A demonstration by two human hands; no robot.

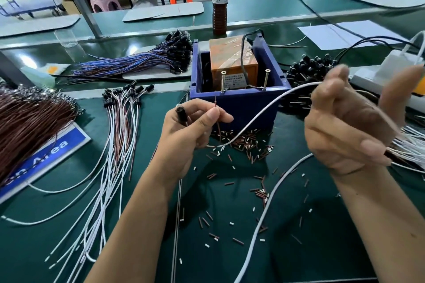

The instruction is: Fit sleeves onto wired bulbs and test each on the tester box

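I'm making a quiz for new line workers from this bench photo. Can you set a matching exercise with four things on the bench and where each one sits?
Things:
1. bundle of blue-wired bulbs
2. bottle of brown liquid
3. orange tester
4. cut sleeve bits

Places:
A. inside the blue box
B. far left of the box
C. scattered on the green mat in front of the box
D. upright behind the box

Pairs: 1-B, 2-D, 3-A, 4-C
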